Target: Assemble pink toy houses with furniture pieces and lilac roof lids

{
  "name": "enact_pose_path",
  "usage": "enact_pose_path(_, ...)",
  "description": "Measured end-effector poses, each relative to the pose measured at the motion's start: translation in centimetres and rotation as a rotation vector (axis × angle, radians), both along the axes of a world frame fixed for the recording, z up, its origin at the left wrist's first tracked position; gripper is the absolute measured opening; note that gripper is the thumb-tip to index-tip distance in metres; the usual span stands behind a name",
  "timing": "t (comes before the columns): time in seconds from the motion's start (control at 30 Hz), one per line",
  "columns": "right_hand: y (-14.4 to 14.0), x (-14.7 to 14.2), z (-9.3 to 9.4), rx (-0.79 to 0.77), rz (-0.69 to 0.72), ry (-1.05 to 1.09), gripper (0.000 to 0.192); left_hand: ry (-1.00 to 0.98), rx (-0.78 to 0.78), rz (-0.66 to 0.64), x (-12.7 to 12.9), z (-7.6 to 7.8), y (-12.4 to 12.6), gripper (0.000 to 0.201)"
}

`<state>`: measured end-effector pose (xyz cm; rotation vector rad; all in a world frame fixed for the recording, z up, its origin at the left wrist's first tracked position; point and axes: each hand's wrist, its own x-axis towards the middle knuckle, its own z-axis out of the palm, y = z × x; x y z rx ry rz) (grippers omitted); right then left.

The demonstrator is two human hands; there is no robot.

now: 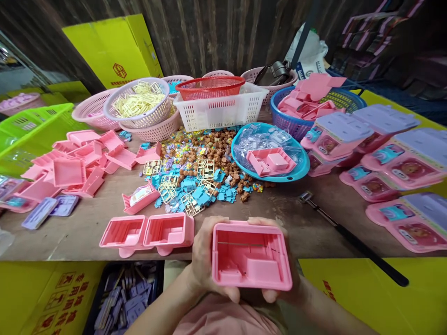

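Between my two hands is a pink plastic box (230, 280), its open side turned up toward me. My left hand (200, 253) wraps round its left side, with the thumb below the near rim. On the other side my right hand (293, 260) grips it, mostly hidden behind the box. Inside the box are two moulded pink raised blocks. Just left of my left hand, two similar pink boxes (145, 235) stand side by side at the table's edge. A pink tray piece (141, 197) with a pale item in it lies behind them.
Small brown figures (213, 144) and blue parts (199, 193) are heaped mid-table. Pink trays (70, 172) pile up at left. A blue bowl (303, 170) holds bags and a pink part. A black-handled tool (366, 251) and stacked toy boxes (412, 218) lie right. Baskets (223, 114) line the back.
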<state>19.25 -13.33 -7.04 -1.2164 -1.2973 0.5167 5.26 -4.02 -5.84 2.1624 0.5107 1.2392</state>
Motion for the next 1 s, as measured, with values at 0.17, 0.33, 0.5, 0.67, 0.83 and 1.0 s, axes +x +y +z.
enact_pose_path(0.17,-1.1,3.2,-0.7,-0.097,0.04,-0.169,0.089,-0.049,-0.134,-0.075,1.1,-0.1,-0.4,0.088)
enact_pose_path(0.33,-1.7,11.8,-0.7,-0.502,-0.305,-0.795,0.057,0.328,-0.744,0.018,2.2,-0.1,1.9,0.06)
enact_pose_path(0.5,-3.6,16.8,-2.9,-0.824,-0.624,-1.152,0.031,0.754,-0.809,0.057,3.3,0.1,5.7,0.062)
enact_pose_path(0.67,-3.8,13.3,-2.1,-0.658,-0.511,-0.734,0.02,1.058,-0.484,0.125,4.1,2.3,6.1,0.051)
enact_pose_path(0.83,-2.6,8.3,2.2,-0.6,-0.196,-0.475,0.029,1.127,-0.304,0.192,4.6,4.0,3.7,0.049)
enact_pose_path(1.0,-2.1,7.3,4.8,-0.554,-0.157,-0.472,0.032,1.193,-0.333,0.119,5.1,3.9,3.2,0.048)
